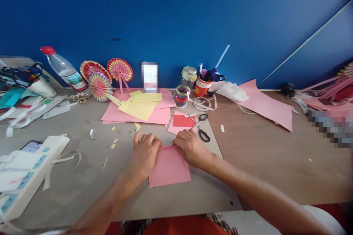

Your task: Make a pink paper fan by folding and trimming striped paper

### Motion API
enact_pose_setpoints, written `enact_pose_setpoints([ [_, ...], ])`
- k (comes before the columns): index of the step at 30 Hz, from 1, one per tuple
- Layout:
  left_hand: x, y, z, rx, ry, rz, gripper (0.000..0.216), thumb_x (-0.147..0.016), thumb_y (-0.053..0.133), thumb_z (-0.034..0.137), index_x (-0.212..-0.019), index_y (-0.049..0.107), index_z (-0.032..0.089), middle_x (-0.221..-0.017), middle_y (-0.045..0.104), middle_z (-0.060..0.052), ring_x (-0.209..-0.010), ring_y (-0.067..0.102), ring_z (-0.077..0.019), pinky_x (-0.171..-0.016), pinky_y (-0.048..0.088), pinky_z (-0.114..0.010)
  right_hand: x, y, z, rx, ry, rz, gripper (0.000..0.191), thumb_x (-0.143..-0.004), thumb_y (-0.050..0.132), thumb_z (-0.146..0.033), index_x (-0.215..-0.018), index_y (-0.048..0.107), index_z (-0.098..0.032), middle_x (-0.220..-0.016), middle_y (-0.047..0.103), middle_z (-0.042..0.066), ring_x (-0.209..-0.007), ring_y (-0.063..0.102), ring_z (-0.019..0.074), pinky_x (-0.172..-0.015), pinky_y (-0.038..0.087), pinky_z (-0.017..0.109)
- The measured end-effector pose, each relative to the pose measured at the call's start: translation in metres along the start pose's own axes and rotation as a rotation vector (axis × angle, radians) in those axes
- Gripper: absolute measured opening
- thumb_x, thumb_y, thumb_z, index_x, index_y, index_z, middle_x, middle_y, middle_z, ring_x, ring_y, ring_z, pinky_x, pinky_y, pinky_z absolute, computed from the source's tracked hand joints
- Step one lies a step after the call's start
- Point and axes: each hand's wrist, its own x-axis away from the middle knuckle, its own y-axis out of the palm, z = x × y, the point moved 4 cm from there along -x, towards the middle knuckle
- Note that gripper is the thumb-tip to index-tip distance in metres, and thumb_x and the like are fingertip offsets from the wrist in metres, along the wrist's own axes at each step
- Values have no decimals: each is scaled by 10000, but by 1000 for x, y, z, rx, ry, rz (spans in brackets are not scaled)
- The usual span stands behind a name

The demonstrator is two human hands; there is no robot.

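A pink sheet of paper [171, 168] lies flat on the grey table in front of me, with a narrow strip along its far edge that looks creased. My left hand [146, 152] has its fingers curled onto the far left corner of that sheet. At the far right corner, my right hand [191, 148] pinches the same edge, its fingertips partly hidden. Just beyond my right hand, black-handled scissors [204, 136] rest partly over a red paper piece [183, 120] and a small pink piece [174, 129] under it.
Yellow sheets [140, 109] lie on larger pink sheets [110, 114] at the back. Folded paper fans [120, 69], a bottle [67, 73], a phone [149, 77] and a red cup [202, 87] stand along the blue wall. A white box [35, 174] is at left; paper scraps are scattered about.
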Motion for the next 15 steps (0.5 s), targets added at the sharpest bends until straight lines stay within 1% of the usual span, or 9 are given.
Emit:
enact_pose_setpoints([
  [3, -1, 0, -2, 50, -28, -44, 231, -883, 418, 91, -780, 590, 205, -755, 599, 12, -781, 562, -165, -1044, 187, -489, 1, -2, -3, 83, -35, 47, 196, -875, 496, -107, -776, 652, -172, -753, 565, 43, -738, 416, 168, -684, 250, 310],
  [5, -4, 0, -5, 75, -34, -41, 226, -878, 414, 94, -767, 578, 203, -742, 601, 17, -774, 568, -166, -1031, 195, -485, 0, -1, -3, 121, -51, 58, 197, -862, 493, -90, -772, 649, -169, -739, 558, 42, -733, 402, 167, -679, 239, 312],
  [7, -10, -2, -9, 87, -37, -3, 218, -881, 420, 112, -758, 575, 202, -747, 608, 16, -779, 576, -171, -1018, 202, -479, -6, -2, -2, 159, -67, 74, 206, -866, 484, -89, -760, 642, -167, -726, 553, 39, -717, 387, 164, -676, 232, 314],
  [9, -19, -9, -13, 87, -35, 58, 203, -890, 431, 137, -762, 575, 203, -757, 618, 13, -787, 583, -175, -996, 216, -465, -16, -8, 1, 205, -78, 118, 219, -882, 473, -101, -750, 634, -167, -727, 556, 37, -717, 382, 164, -684, 231, 317],
  [11, -30, -24, -15, 54, -12, 149, 197, -902, 438, 157, -775, 582, 205, -773, 629, 4, -802, 586, -177, -967, 234, -439, -29, -21, 3, 252, -84, 199, 237, -902, 455, -108, -762, 635, -173, -736, 565, 38, -739, 393, 170, -704, 236, 324],
  [12, -36, -35, -15, 8, -8, 218, 211, -910, 430, 158, -783, 591, 207, -779, 631, -2, -792, 578, -176, -967, 231, -438, -36, -30, 5, 273, -85, 237, 247, -913, 441, -110, -784, 639, -179, -754, 574, 40, -760, 403, 174, -720, 240, 330],
  [15, -43, -71, -11, -123, -12, 505, 219, -917, 421, 137, -824, 604, 215, -860, 647, -15, -844, 558, -181, -976, 206, -434, -51, -63, 7, 294, -60, 372, 267, -942, 400, -128, -869, 646, -203, -820, 595, 45, -826, 428, 188, -777, 255, 358],
])
